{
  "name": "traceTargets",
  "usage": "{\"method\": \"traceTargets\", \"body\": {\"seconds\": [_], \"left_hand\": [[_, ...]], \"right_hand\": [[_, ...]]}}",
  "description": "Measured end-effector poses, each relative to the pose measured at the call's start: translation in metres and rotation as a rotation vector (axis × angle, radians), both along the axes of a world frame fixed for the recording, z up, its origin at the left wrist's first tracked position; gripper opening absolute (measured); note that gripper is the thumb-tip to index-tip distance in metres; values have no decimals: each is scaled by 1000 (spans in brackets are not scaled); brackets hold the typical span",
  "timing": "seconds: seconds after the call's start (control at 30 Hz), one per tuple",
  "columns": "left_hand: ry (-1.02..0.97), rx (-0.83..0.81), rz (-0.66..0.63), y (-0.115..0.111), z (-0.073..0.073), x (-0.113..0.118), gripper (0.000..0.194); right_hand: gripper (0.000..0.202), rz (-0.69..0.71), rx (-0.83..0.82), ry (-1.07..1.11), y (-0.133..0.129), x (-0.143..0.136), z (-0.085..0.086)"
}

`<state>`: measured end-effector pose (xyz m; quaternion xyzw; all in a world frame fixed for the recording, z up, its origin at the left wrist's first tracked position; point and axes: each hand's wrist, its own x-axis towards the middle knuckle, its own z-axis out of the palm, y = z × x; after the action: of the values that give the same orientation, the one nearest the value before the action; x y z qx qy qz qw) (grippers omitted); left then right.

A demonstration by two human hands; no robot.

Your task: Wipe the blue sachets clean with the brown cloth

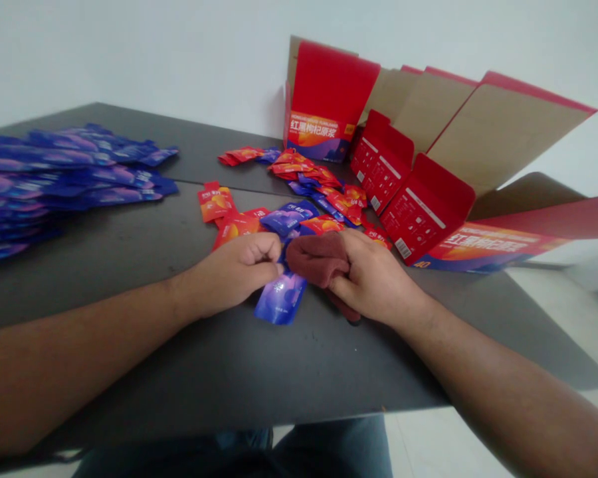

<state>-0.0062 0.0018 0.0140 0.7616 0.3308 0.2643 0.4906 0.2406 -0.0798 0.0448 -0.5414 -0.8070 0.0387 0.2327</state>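
Note:
My left hand (242, 269) is closed, its thumb and fingers pinching the top end of a blue-purple sachet (281, 297) that hangs down toward me. In my right hand (379, 275) is a folded brown cloth (319, 257), bunched against the sachet's upper part. Just beyond both hands lies a loose pile of sachets, among them a blue sachet (290, 216) and a red-orange sachet (239, 228). My fingers and the cloth hide the held sachet's top.
A big stack of blue sachets (70, 172) covers the table's left side. Open red cartons (323, 99) stand at the back right, flaps up, with another carton (488, 245) nearer the right edge. The dark grey table (229, 378) ends just before my legs.

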Motion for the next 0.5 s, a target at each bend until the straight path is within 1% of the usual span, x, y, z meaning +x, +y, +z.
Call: {"method": "traceTargets", "body": {"seconds": [0.07,0.1,0.23,0.27,0.4,0.43,0.5], "left_hand": [[-3,-23,-2,-1,1,0,22],[-5,-33,-4,-1,1,0,22],[-8,-21,-8,0,1,0,21],[-6,-18,-9,0,1,0,21],[3,-52,-14,0,0,0,21],[1,-58,-11,0,0,0,21],[-9,-54,-9,0,-1,0,20]], "right_hand": [[19,47,-23,-15,-1,0,0],[18,48,-32,-16,-1,0,0],[31,-50,-24,8,0,1,2],[32,-57,-30,12,0,1,2],[18,62,-58,-7,-1,0,1],[16,73,-52,-11,-1,0,1],[17,31,-33,-14,0,0,1]]}}
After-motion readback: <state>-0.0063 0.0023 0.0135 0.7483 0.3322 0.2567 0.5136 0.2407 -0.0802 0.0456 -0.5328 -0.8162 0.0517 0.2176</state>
